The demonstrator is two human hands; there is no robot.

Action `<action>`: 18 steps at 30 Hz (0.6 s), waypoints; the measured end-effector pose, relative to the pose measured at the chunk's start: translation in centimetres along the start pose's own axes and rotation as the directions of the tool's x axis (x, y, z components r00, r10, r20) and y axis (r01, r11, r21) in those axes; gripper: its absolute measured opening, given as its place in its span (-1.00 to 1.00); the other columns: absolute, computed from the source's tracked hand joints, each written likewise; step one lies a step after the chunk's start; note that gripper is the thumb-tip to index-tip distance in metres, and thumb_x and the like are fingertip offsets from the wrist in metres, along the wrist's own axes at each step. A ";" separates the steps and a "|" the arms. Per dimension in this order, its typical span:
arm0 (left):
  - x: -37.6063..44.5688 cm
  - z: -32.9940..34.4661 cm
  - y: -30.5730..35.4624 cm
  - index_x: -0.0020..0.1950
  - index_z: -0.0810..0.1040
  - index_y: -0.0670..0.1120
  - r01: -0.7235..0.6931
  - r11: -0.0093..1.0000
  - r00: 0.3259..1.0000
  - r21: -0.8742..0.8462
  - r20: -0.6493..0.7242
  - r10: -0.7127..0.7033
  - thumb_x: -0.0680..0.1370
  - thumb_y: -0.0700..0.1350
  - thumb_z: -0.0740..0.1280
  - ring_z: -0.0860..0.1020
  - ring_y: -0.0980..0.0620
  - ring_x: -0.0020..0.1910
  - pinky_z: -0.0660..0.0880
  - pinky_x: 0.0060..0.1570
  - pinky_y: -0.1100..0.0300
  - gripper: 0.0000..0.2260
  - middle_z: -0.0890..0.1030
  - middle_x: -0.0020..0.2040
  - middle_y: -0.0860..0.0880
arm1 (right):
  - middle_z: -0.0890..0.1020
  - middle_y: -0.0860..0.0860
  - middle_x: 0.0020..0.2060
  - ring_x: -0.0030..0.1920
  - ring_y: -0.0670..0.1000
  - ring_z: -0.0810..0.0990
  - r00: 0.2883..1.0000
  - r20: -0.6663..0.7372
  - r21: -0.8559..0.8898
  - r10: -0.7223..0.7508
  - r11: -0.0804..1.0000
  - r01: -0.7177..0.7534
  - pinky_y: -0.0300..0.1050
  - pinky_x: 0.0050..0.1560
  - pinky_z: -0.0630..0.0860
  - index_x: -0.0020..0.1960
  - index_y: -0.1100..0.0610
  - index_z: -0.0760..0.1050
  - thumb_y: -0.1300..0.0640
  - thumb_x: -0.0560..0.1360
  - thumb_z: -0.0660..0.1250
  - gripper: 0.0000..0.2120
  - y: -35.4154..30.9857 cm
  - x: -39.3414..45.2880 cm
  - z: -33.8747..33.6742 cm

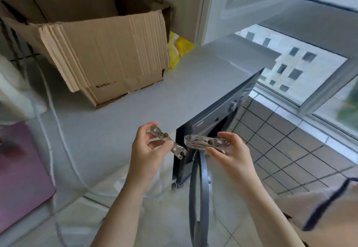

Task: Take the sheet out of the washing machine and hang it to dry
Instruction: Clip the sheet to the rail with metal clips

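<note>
My left hand [147, 150] pinches one metal clothes clip [168, 141], its jaws pointing down to the right. My right hand [230, 151] holds a second metal clip [205, 142] lying level, jaws to the left. Both hands hover over the front corner of the grey washing machine [135, 107]. Its round door [197, 188] hangs open below my hands. White cloth, probably the sheet [155, 182], lies pale and blurred under my left forearm by the machine's front; I cannot tell how much of it is out.
A big open cardboard box [100, 39] stands on the machine's top, with a yellow bag [178, 49] behind it. A white cord [52, 115] runs down the left side. A purple mat [21, 173] lies at left. An open window [302, 68] and tiled ledge [286, 140] are at right.
</note>
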State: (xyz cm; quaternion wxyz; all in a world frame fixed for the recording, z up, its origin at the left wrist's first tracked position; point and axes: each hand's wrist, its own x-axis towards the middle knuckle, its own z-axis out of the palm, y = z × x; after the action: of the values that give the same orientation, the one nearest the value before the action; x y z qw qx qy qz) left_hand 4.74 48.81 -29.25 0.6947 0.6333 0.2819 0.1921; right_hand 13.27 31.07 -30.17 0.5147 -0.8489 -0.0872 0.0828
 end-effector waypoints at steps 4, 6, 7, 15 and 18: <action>-1.9 4.2 -0.6 0.20 0.48 0.04 0.039 0.999 0.990 0.004 0.134 -0.039 0.34 -0.15 0.52 0.67 0.00 -0.08 0.60 0.03 -0.05 -0.53 0.63 0.04 -0.10 | 0.53 -0.09 0.01 -0.13 -0.30 0.54 0.991 -0.091 0.005 0.097 0.995 -0.097 -0.45 -0.13 0.43 0.19 0.02 0.43 0.15 0.35 0.53 -0.53 3.0 -1.9 -3.7; -3.4 7.0 -0.8 0.25 0.48 -0.02 0.045 0.999 0.980 -0.013 0.196 -0.042 0.44 -0.23 0.47 0.67 0.05 -0.11 0.62 -0.01 0.00 -0.58 0.64 0.00 -0.06 | 0.53 -0.01 0.04 -0.06 -0.19 0.55 0.980 -0.111 0.007 0.167 0.986 -0.168 -0.34 -0.07 0.46 0.23 0.05 0.42 0.15 0.36 0.51 -0.51 4.9 -3.1 -6.2; -4.0 8.1 -0.8 0.26 0.47 -0.04 0.050 0.999 0.976 -0.015 0.212 -0.046 0.45 -0.26 0.45 0.67 0.07 -0.11 0.62 -0.02 0.01 -0.59 0.65 -0.02 -0.04 | 0.55 0.03 0.03 -0.09 -0.15 0.56 0.975 -0.107 0.007 0.197 0.980 -0.198 -0.36 -0.12 0.46 0.25 0.08 0.42 0.15 0.37 0.49 -0.51 5.6 -3.6 -7.1; -13.3 19.4 -2.7 0.19 0.46 0.01 0.012 0.995 0.894 0.101 0.444 -0.056 0.44 -0.39 0.39 0.64 0.13 -0.13 0.59 0.03 0.15 -0.57 0.63 0.00 -0.09 | 0.52 0.01 0.08 -0.11 -0.20 0.55 0.929 -0.264 0.016 0.261 0.964 -0.266 -0.39 -0.23 0.42 0.34 0.03 0.36 0.18 0.40 0.42 -0.46 12.2 -11.9 -19.2; -18.0 23.7 -3.8 0.11 0.46 0.03 -0.041 0.990 0.846 0.132 0.533 -0.035 0.41 -0.41 0.42 0.64 0.11 -0.13 0.55 -0.05 0.24 -0.56 0.65 -0.04 -0.05 | 0.58 -0.04 -0.02 -0.14 -0.22 0.59 0.900 -0.341 0.100 0.272 0.962 -0.253 -0.36 -0.14 0.51 0.33 -0.01 0.33 0.22 0.38 0.48 -0.40 14.8 -16.0 -24.3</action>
State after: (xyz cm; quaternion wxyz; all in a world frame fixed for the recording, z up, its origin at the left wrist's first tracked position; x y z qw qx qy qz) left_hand 5.63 18.81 -29.42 0.6997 0.7087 0.0894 -0.0104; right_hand 4.30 -0.26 -31.40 0.5283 -0.8400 0.1237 0.0006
